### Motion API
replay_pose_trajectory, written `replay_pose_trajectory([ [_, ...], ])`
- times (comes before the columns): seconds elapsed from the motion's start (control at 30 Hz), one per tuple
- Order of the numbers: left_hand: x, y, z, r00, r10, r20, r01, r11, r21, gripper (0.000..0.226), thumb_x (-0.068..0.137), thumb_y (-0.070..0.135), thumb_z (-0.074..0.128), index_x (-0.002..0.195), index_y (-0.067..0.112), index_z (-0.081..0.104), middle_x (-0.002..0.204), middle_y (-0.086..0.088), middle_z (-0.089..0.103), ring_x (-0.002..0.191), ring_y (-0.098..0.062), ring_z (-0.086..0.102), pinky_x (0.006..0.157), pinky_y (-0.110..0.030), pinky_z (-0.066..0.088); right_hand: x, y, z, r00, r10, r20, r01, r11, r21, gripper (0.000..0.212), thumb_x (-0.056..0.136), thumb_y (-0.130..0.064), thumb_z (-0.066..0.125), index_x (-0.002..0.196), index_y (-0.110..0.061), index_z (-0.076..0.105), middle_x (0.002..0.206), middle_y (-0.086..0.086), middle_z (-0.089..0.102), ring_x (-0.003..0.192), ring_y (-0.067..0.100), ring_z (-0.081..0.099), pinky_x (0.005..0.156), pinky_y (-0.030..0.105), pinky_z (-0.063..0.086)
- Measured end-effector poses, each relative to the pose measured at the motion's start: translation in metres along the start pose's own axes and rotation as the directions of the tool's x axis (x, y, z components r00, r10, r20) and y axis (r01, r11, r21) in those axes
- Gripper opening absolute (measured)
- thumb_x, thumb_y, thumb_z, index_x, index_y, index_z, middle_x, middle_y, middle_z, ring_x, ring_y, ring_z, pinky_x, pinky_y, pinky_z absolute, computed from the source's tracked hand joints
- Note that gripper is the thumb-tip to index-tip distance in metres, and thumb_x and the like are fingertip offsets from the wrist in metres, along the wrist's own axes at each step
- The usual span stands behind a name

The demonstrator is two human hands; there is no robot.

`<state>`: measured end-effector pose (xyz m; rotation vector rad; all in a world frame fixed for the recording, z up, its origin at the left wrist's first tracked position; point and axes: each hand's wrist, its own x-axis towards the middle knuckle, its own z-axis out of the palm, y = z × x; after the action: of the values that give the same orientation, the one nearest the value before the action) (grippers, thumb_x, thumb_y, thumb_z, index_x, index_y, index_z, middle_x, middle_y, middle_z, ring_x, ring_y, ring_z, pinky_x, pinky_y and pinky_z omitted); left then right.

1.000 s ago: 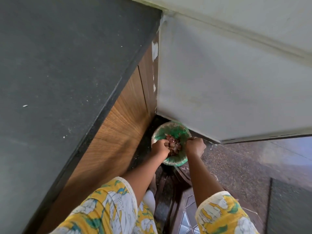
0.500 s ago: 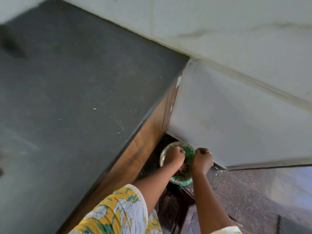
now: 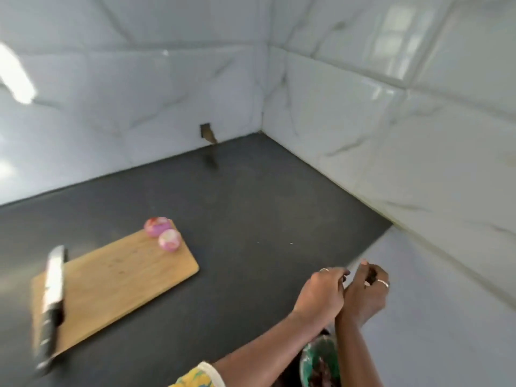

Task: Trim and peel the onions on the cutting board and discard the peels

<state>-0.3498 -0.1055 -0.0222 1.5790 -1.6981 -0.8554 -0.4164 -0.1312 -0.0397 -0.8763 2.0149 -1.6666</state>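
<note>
Near right, below the table (image 3: pixel 251 219) edge, a green-lined bin (image 3: pixel 314 358) holds dark peels. Just above it the left hand (image 3: pixel 321 296) and right hand (image 3: pixel 364 297) touch. The right fingers (image 3: pixel 380 274) pinch a dark peel scrap (image 3: pixel 370 279); whether the curled left fingers grip anything I cannot tell. Discarding seems the step in hand, so that scrap needs dropping next. Farther left, a knife (image 3: pixel 51 297) lies across the cutting board (image 3: pixel 117 275), with two peeled onions (image 3: pixel 169 240) at its far corner.

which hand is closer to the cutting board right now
Left. The left hand is right of the cutting board, apart from it, over the counter. The right hand is beside the left one, farther right.
</note>
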Motion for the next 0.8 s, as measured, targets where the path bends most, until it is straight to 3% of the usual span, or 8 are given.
replay_pose_trajectory([
  [0.1,-0.008,-0.019,-0.058,0.982,0.003,-0.190,0.003,1.000,0.031,0.039,0.085,0.009,0.041,0.119,0.021,0.056,0.119,-0.001,0.062,0.112,-0.016,0.055,0.097,-0.027,0.042,-0.043,-0.038,0.027,0.970,-0.165,0.179,0.163,0.986,0.025,0.024,0.095,-0.023,0.051,0.105,-0.005,0.063,0.105,0.015,0.062,0.097,0.030,0.058,0.082,0.031,0.041],
  [0.2,-0.024,-0.047,-0.113,0.937,-0.029,-0.348,0.069,0.993,0.101,0.045,0.083,0.003,0.041,0.122,0.018,0.056,0.123,0.001,0.059,0.116,-0.013,0.052,0.100,-0.022,0.037,-0.089,-0.061,0.058,0.882,-0.234,0.409,0.236,0.971,0.047,0.025,0.096,-0.016,0.051,0.113,-0.002,0.063,0.111,0.012,0.061,0.101,0.022,0.057,0.086,0.023,0.037],
  [0.33,-0.047,-0.099,-0.187,0.837,-0.099,-0.538,0.214,0.965,0.155,0.050,0.075,-0.005,0.042,0.120,0.014,0.056,0.122,-0.004,0.057,0.116,-0.021,0.049,0.102,-0.025,0.033,-0.148,-0.081,0.103,0.622,-0.261,0.738,0.366,0.930,0.021,0.032,0.090,-0.023,0.062,0.118,-0.006,0.060,0.108,0.011,0.065,0.094,0.020,0.061,0.081,0.022,0.040],
  [0.4,-0.052,-0.119,-0.221,0.775,-0.137,-0.617,0.289,0.945,0.153,0.046,0.076,-0.001,0.045,0.119,0.010,0.056,0.122,-0.008,0.054,0.119,-0.027,0.045,0.104,-0.029,0.030,-0.172,-0.087,0.120,0.489,-0.248,0.836,0.457,0.889,-0.004,0.041,0.088,-0.025,0.065,0.124,-0.008,0.057,0.114,0.007,0.061,0.102,0.018,0.059,0.086,0.023,0.042],
  [0.5,-0.051,-0.138,-0.257,0.781,-0.277,-0.559,0.434,0.886,0.167,0.048,0.083,0.010,0.054,0.130,0.010,0.043,0.137,-0.008,0.038,0.130,-0.025,0.031,0.107,-0.027,0.024,-0.198,-0.091,0.142,0.330,-0.240,0.913,0.589,0.808,0.000,0.053,0.086,-0.030,0.065,0.132,-0.009,0.050,0.127,0.004,0.053,0.117,0.017,0.052,0.094,0.024,0.042],
  [0.57,-0.047,-0.151,-0.273,0.773,-0.365,-0.518,0.516,0.838,0.179,0.055,0.086,0.016,0.054,0.137,0.012,0.033,0.144,-0.010,0.029,0.134,-0.028,0.025,0.110,-0.030,0.023,-0.208,-0.092,0.156,0.264,-0.200,0.944,0.655,0.755,-0.024,0.056,0.085,-0.030,0.064,0.134,-0.010,0.046,0.130,0.005,0.050,0.120,0.019,0.049,0.095,0.025,0.041],
  [0.7,-0.040,-0.165,-0.287,0.835,-0.447,-0.321,0.530,0.810,0.250,0.067,0.086,0.022,0.054,0.143,0.012,0.021,0.148,-0.013,0.026,0.138,-0.030,0.020,0.112,-0.033,0.019,-0.218,-0.091,0.178,0.182,-0.138,0.974,0.731,0.681,-0.040,0.055,0.082,-0.025,0.065,0.132,-0.015,0.044,0.125,0.005,0.050,0.117,0.022,0.048,0.094,0.028,0.042],
  [0.8,-0.038,-0.169,-0.288,0.843,-0.470,-0.262,0.526,0.821,0.219,0.065,0.083,0.023,0.056,0.141,0.017,0.028,0.145,-0.011,0.034,0.134,-0.026,0.031,0.110,-0.028,0.026,-0.219,-0.092,0.189,0.172,-0.144,0.975,0.747,0.664,-0.034,0.040,0.084,-0.017,0.057,0.121,-0.014,0.045,0.119,0.007,0.054,0.111,0.025,0.053,0.090,0.032,0.045],
])
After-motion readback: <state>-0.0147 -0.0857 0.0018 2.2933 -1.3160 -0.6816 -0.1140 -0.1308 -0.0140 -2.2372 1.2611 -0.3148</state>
